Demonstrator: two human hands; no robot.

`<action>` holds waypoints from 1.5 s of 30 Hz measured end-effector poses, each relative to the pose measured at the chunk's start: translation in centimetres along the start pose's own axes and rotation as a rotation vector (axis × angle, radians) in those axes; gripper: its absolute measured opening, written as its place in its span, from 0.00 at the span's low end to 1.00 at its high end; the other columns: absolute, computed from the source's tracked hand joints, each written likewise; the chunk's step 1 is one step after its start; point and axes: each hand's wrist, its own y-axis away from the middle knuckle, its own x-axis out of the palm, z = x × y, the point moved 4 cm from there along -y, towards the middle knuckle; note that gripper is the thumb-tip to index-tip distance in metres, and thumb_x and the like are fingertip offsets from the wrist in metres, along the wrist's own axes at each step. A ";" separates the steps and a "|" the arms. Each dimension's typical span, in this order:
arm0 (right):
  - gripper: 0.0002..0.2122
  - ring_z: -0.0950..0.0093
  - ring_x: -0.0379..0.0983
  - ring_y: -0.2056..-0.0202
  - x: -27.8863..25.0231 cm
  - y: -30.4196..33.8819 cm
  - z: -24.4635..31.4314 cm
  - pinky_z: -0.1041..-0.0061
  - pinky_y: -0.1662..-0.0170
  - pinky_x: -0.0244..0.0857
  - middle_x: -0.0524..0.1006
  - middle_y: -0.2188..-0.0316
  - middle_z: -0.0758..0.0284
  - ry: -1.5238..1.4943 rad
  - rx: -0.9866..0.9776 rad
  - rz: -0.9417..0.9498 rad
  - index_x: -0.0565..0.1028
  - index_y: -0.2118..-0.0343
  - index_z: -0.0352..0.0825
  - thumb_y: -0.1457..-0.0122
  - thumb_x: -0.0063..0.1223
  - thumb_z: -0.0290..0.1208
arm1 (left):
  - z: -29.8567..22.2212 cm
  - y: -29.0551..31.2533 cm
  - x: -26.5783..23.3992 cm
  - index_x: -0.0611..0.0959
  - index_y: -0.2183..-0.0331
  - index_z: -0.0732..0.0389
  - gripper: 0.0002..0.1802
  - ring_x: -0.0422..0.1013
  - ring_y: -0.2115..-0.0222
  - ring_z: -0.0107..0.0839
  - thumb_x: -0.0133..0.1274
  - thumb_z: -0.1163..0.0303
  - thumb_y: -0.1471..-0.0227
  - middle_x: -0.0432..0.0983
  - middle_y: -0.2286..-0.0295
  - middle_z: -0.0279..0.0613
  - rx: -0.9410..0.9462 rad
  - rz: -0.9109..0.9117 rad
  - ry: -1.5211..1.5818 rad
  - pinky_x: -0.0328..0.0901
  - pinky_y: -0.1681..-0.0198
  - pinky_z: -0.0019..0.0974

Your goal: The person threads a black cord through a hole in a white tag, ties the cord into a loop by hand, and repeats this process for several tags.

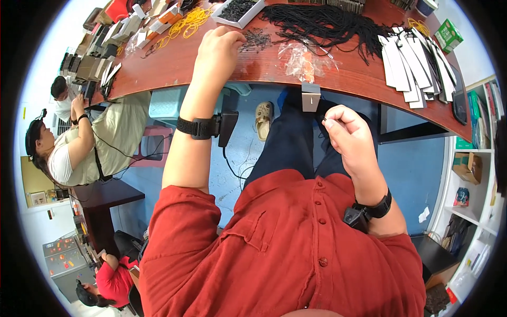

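My left hand (219,50) is at the table, its fingers bent down and drawn together at the edge of a loose pile of small black pieces (257,40). Whatever may be between those fingertips is hidden. Above my lap, my right hand (349,134) pinches a small dark piece (324,120) between thumb and forefinger; it is too small to name. Just left of it, a small grey box (311,99) juts out at the table's front edge. A clear plastic bag with orange bits (307,61) lies behind the box.
A white tray of black pieces (237,11), a heap of black cords (327,26) and corded white tags (414,66) lie on the table (348,74). Yellow cords (187,24) are at the back left. One person (79,142) sits at the left, others farther off. Shelves (475,201) stand right.
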 end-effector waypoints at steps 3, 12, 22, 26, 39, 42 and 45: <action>0.02 0.92 0.56 0.78 0.1 0.2 -0.1 0.91 0.76 0.50 0.65 0.80 0.80 0.014 0.016 -0.016 0.70 0.72 0.34 0.44 0.48 0.24 | -1.4 0.3 -0.3 0.81 0.75 0.60 0.04 0.67 0.68 0.43 0.52 0.73 0.58 0.72 0.75 0.43 0.014 0.039 -0.027 0.63 0.62 0.40; 0.01 0.92 0.56 0.78 0.5 0.3 -0.1 0.91 0.76 0.50 0.65 0.79 0.80 -0.032 0.015 0.003 0.70 0.71 0.34 0.44 0.49 0.24 | -1.4 0.2 1.2 0.78 0.76 0.62 0.05 0.67 0.68 0.46 0.51 0.70 0.57 0.71 0.74 0.46 0.005 0.103 -0.148 0.62 0.62 0.41; 0.01 0.92 0.56 0.78 0.5 0.9 -0.3 0.92 0.76 0.50 0.65 0.79 0.80 -0.047 0.020 0.007 0.70 0.71 0.34 0.44 0.48 0.23 | -0.4 -0.5 1.5 0.77 0.76 0.63 0.05 0.67 0.68 0.48 0.50 0.71 0.58 0.72 0.75 0.48 0.018 0.213 -0.167 0.62 0.62 0.43; 0.01 0.92 0.57 0.78 0.2 0.7 -0.3 0.92 0.76 0.51 0.65 0.79 0.80 -0.043 -0.017 -0.023 0.70 0.72 0.34 0.44 0.48 0.23 | -1.9 -0.1 -0.7 0.77 0.73 0.64 0.06 0.70 0.72 0.33 0.52 0.71 0.54 0.73 0.76 0.43 -0.174 0.024 0.093 0.64 0.67 0.32; 0.03 0.92 0.60 0.78 0.9 0.0 -0.5 0.90 0.77 0.54 0.64 0.77 0.77 0.087 -0.258 -0.157 0.68 0.74 0.33 0.47 0.48 0.18 | -14.7 7.9 -0.4 0.68 0.77 0.63 0.11 0.73 0.70 0.22 0.55 0.81 0.55 0.76 0.74 0.39 -0.600 -0.032 1.285 0.69 0.67 0.24; 0.03 0.91 0.59 0.79 0.6 0.1 -0.6 0.90 0.77 0.53 0.65 0.77 0.77 0.079 -0.225 -0.178 0.68 0.75 0.33 0.47 0.48 0.19 | -14.6 7.6 -0.9 0.64 0.79 0.60 0.16 0.74 0.71 0.25 0.57 0.82 0.57 0.77 0.75 0.43 -0.427 -0.062 1.051 0.69 0.69 0.26; 0.04 0.92 0.58 0.80 0.6 0.2 -0.7 0.90 0.78 0.52 0.65 0.79 0.78 0.064 -0.177 -0.181 0.67 0.75 0.34 0.47 0.48 0.20 | -14.8 7.5 -1.5 0.63 0.79 0.60 0.17 0.75 0.72 0.27 0.58 0.82 0.58 0.77 0.75 0.46 -0.248 -0.073 0.838 0.69 0.70 0.27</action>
